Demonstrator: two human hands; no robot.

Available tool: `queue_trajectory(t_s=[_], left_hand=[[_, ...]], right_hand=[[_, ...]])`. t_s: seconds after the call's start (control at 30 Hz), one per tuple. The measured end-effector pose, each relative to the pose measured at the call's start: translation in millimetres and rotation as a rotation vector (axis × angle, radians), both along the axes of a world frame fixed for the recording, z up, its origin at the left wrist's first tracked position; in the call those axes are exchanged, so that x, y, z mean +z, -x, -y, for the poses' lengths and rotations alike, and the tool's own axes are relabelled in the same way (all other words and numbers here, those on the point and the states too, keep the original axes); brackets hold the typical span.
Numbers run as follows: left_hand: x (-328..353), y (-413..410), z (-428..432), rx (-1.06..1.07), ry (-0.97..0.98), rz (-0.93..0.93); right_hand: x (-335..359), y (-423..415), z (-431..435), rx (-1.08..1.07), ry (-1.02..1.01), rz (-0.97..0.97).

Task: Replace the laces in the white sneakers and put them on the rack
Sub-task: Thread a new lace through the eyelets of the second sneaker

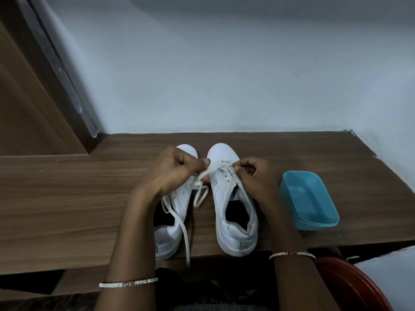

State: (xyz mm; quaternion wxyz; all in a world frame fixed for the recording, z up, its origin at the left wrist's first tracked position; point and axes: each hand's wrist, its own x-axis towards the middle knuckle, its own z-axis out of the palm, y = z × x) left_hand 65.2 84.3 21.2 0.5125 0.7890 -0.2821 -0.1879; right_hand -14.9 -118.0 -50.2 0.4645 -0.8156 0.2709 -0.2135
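Note:
Two white sneakers stand side by side on a wooden table (67, 198), toes pointing away from me. The right sneaker (231, 212) has bare eyelets along most of its throat, with a white lace (203, 176) coming out near the toe. My left hand (177, 169) pinches one end of that lace above the gap between the shoes. My right hand (253, 176) pinches the other end at the right row of eyelets. The left sneaker (173, 212) is partly hidden by my left forearm; its lace (185, 234) trails loose toward the table's front edge.
A blue plastic box (310, 203) sits just right of the right sneaker, near the table's front edge. A red round object (350, 286) lies below the table at lower right. A wall backs the table; a wooden door stands at the left.

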Motion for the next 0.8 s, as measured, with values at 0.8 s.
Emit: queue_trajectory(t_s=[0.8], left_hand=[[-50,12,54,0.197,-0.316,0.147]], right_hand=[[-1,12,16,0.164,0.141,-0.254]])
